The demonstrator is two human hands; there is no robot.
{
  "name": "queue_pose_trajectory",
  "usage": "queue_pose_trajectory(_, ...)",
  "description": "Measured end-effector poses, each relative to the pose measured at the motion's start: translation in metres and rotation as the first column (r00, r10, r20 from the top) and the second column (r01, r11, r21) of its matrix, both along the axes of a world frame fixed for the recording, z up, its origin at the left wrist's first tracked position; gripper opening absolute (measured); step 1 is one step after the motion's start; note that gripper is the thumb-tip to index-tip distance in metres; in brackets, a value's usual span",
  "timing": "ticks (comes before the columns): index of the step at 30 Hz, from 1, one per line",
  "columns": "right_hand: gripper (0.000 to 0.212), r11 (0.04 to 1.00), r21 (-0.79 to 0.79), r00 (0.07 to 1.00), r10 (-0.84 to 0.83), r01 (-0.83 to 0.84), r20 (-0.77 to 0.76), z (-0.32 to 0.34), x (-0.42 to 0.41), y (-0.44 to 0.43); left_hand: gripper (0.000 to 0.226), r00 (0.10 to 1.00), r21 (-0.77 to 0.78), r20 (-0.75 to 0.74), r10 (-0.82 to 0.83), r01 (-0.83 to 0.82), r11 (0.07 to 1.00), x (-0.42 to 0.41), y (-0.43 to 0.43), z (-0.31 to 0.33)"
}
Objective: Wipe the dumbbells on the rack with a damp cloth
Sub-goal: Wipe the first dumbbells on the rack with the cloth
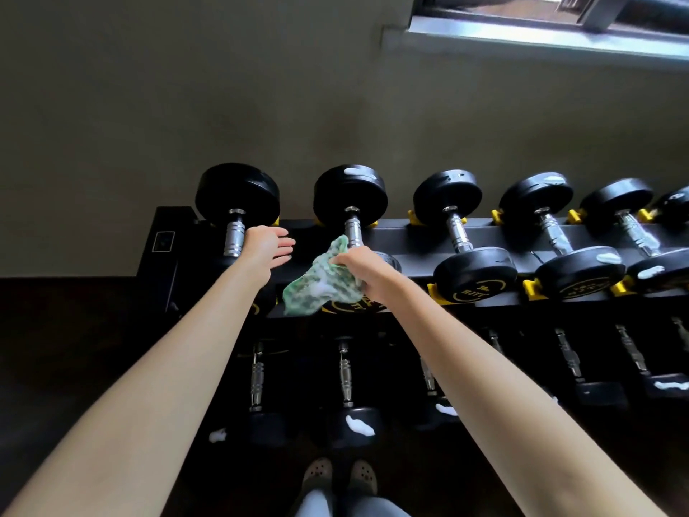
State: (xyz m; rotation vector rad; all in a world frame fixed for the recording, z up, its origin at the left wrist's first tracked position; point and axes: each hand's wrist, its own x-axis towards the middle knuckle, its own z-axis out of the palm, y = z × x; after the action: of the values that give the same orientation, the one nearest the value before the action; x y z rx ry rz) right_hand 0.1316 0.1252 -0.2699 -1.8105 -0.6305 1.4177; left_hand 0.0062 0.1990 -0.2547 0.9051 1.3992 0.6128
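Clutching a bunched green cloth (320, 285) in the right hand (359, 268), curled fingers pinching its upper edge and letting the rest hang toward 7 o'clock over the near head of the second dumbbell (350, 197) from the left, on the top tier of the black rack (410, 236). Holding the cloth at 6 o'clock of that dumbbell's chrome handle, with the top corner either brushing the handle or just beside it, too close to tell. Reaching out the left hand (266, 248), fingers straight and loosely spread, gripping nothing, pointing toward 3 o'clock, just at 3 o'clock of the chrome handle of the leftmost dumbbell (236, 195); touching it or not, impossible to tell. Showing white foamy smears (357, 172) on several dumbbell heads, on the top tier and the lower tier alike. Standing in pale perforated clogs (363, 477) at 6 o'clock of the rack. Catching a window (559, 28) at 1 o'clock.
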Motion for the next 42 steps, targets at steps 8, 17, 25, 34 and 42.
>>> queue_pose_trajectory(8,0.036,0.975,0.068,0.692,-0.099,0.211,-0.715,0.011,0.036,-0.012,0.065,0.852,-0.205,0.256,-0.456,0.509,0.836,-0.010,0.008,-0.004)
queue_pose_trajectory(17,0.033,0.947,0.084,0.787,-0.207,0.311,-0.581,0.009,0.071,-0.019,0.016,0.939,0.150,0.112,-0.324,0.307,0.940,0.025,0.010,0.002)
queue_pose_trajectory(25,0.022,0.900,0.164,0.915,-0.394,0.404,-0.094,-0.002,0.067,-0.008,0.014,0.891,0.656,-0.440,-0.108,0.401,0.639,0.068,-0.003,0.011)
queue_pose_trajectory(34,0.024,0.795,0.193,0.785,-0.469,0.575,-0.405,0.010,0.067,-0.005,0.034,0.801,0.488,-0.383,-0.460,0.598,0.636,0.091,-0.018,0.022)
queue_pose_trajectory(42,0.032,0.783,0.125,0.506,-0.263,0.610,-0.821,-0.001,0.092,-0.022,0.038,0.367,0.305,-0.147,-0.919,0.900,0.311,0.085,-0.030,0.039)
